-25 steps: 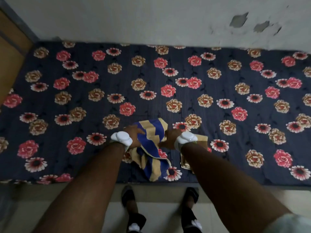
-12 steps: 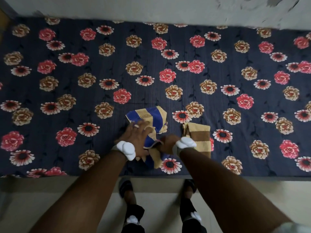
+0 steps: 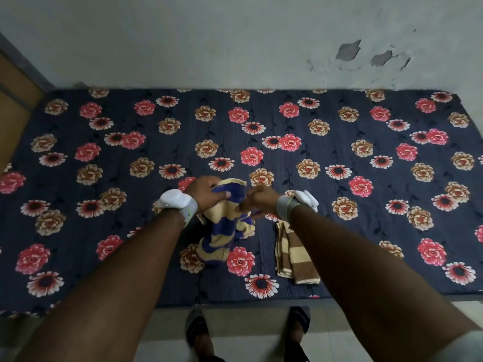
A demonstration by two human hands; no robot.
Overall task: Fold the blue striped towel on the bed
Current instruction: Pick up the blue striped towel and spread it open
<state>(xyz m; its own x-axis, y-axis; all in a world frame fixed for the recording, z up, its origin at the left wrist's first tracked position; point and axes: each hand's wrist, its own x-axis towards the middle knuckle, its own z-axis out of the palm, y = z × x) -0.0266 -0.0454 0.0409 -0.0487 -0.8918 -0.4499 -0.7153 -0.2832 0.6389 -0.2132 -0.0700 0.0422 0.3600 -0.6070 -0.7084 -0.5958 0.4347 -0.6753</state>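
Both hands, left hand (image 3: 206, 190) and right hand (image 3: 261, 199), had fingers clenched on the blue striped towel (image 3: 226, 226), which hung bunched over the bed (image 3: 339, 231). You needed separate corners pinched, then spread apart.

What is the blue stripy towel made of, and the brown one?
The blue striped towel looks like soft matte terry cloth, likely cotton: it droops in limp folds from both hands. The brown striped towel seems the same fuzzy fabric, lying folded flat.
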